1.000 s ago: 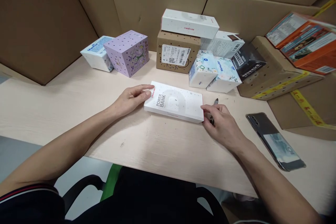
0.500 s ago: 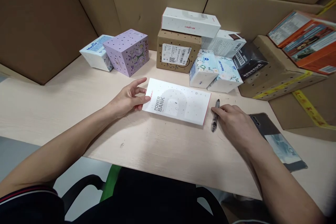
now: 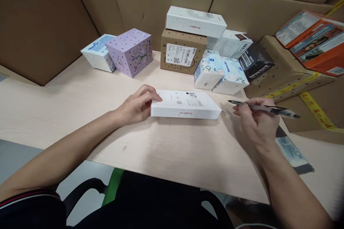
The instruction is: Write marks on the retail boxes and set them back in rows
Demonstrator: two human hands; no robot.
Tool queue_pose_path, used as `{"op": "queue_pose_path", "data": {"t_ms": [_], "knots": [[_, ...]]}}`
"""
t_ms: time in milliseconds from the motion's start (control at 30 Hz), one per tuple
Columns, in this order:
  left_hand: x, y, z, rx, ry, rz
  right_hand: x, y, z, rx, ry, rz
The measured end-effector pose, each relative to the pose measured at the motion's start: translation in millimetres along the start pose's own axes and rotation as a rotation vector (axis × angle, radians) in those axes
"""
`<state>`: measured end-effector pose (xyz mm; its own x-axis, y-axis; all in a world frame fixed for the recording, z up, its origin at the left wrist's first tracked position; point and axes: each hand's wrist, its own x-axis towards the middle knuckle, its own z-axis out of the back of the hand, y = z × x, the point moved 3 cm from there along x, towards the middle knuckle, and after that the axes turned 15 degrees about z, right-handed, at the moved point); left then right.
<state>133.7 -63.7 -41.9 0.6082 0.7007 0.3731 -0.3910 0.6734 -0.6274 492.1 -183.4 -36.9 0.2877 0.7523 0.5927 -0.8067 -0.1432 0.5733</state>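
Observation:
A flat white power bank box [image 3: 185, 104] lies in the middle of the light wooden table [image 3: 67, 103], its plain printed back side up. My left hand [image 3: 138, 105] grips the box's left end with curled fingers. My right hand [image 3: 256, 121] is lifted to the right of the box and pinches a black pen [image 3: 264, 108], which lies level with its tip pointing left toward the box. A dark phone [image 3: 291, 152] lies on the table, partly hidden under my right hand.
At the back stand a lilac cube box [image 3: 130, 52], a blue tissue box [image 3: 98, 52], a brown carton [image 3: 181, 53] with a white box [image 3: 195, 21] on top, two tissue packs [image 3: 219, 73], a black box [image 3: 256, 64] and large cartons [image 3: 285, 75] at right.
The power bank box has been turned over, its "POWER BANK" face now down. My right hand left the box, picked the pen up from the table and raised it.

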Motion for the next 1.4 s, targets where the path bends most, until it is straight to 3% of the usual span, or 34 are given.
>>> {"op": "queue_pose_path", "data": {"t_ms": [67,167,333,433,500,633,800,1133,1400], "knots": [[-3.4,0.5,-4.8,0.149,0.011,-0.072,-3.0,0.4,-6.9,0.24,-0.027,-0.116],[-6.8,2.6,-10.8,0.302,0.018,-0.145,-8.7,0.9,-18.9,0.398,0.028,-0.169],[-5.4,-0.3,-8.3,0.238,-0.005,-0.115,-18.6,-2.5,-29.3,0.469,0.117,-0.197],[-2.8,-2.1,-0.3,0.158,-0.136,0.007,-21.0,-1.0,-29.1,0.443,0.128,-0.202],[-1.2,0.5,1.3,0.158,-0.151,0.159,-21.2,2.0,-28.7,0.429,0.13,-0.2],[0.0,5.4,-5.9,0.169,0.024,0.416,-22.0,8.4,-29.8,0.473,0.133,-0.187],[-2.3,1.2,-10.4,0.128,0.16,0.543,-23.4,11.3,-31.2,0.514,0.116,-0.171],[-8.6,1.7,-7.9,0.037,0.24,0.426,-12.6,26.8,-19.2,0.396,-0.016,-0.137],[-8.3,-0.1,-6.7,0.055,0.281,0.445,-3.1,33.8,-23.8,0.621,-0.09,-0.232]]}}
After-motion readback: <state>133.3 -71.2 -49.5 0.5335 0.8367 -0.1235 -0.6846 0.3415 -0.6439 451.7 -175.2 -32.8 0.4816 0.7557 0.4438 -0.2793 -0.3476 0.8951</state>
